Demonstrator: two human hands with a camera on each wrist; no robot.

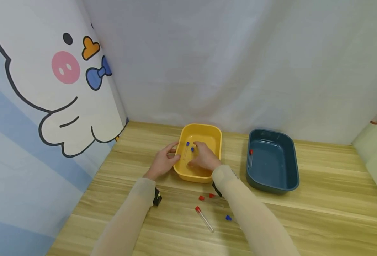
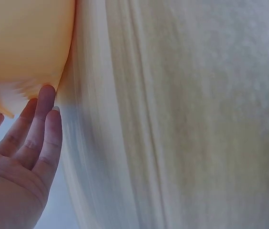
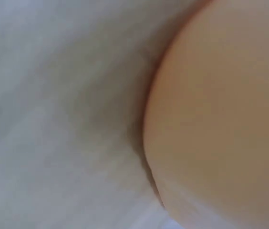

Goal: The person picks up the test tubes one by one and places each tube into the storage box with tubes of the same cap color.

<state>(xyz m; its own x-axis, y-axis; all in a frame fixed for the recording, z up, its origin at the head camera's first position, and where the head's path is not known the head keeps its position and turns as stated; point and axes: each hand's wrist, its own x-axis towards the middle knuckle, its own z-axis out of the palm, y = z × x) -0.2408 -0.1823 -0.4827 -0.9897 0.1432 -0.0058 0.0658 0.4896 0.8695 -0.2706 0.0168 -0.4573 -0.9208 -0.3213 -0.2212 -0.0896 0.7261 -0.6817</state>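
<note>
A yellow tray point(image 1: 182, 173) stands between my hands. My left hand point(image 1: 163, 161) grips its left side, thumb over the rim; in the left wrist view the fingers point(image 2: 44, 124) touch the outer wall. My right hand point(image 1: 205, 158) is inside the tray, thumb and index finger spread apart with nothing seen between them. Near its fingertips lies a blue-capped test tube point(image 1: 187, 144), and beside that another blue cap point(image 1: 192, 149), its tube hard to make out. The right wrist view shows only the blurred tray wall point(image 3: 220, 119), no hand.
To the right stands a dark blue tray point(image 1: 295, 167) with a red-capped test tube point(image 1: 250, 158) along its left wall. Nearer me on the wooden table lie several tubes, among them a red-capped one point(image 1: 204, 219) and a blue-capped one point(image 1: 228, 218), partly behind my right sleeve.
</note>
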